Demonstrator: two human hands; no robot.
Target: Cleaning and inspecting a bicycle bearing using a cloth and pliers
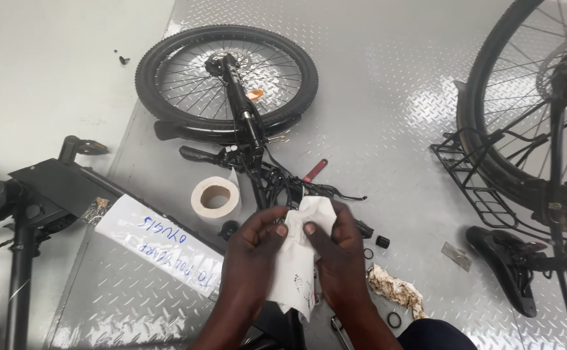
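White paper (pixel 299 259), black tyre (pixel 225 81), cream tape roll (pixel 215 196), grey diamond-patterned floor plate (pixel 387 97), red-handled tool (pixel 315 170)

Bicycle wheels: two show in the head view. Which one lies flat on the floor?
The smaller wheel at top centre, still on its fork, lies flat on the metal floor. The other wheel, at right, stands upright.

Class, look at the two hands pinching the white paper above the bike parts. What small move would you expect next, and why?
Probably peeling or unfolding the white paper. Both the left hand and right hand pinch its top edge with thumbs close together, and the sheet hangs crumpled below, above the handlebar.
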